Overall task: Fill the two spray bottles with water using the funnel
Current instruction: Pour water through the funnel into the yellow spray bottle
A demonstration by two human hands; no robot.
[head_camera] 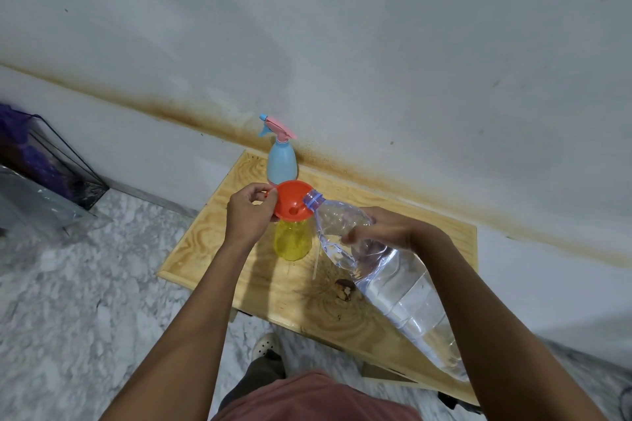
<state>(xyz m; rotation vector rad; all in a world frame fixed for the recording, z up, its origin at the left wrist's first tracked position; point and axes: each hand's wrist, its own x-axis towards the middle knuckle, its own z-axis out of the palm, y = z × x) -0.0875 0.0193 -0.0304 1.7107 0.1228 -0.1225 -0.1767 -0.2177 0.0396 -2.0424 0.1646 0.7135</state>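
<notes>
Funnel [293, 203] in near spray bottle [293, 243] on table [198, 249], far spray bottle [281, 164] behind, water bottle [393, 280] right

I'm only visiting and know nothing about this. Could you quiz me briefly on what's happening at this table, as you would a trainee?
1. Which hand holds the orange funnel? A) left B) right
2. True or false: the blue spray bottle at the back of the wooden table has its spray head on.
3. Fill in: the right hand tilts the clear water bottle toward the funnel, which sits on the ____ bottle.
Key: 1 A, the left hand pinches its rim. 2 True. 3 The yellow bottle.
</notes>
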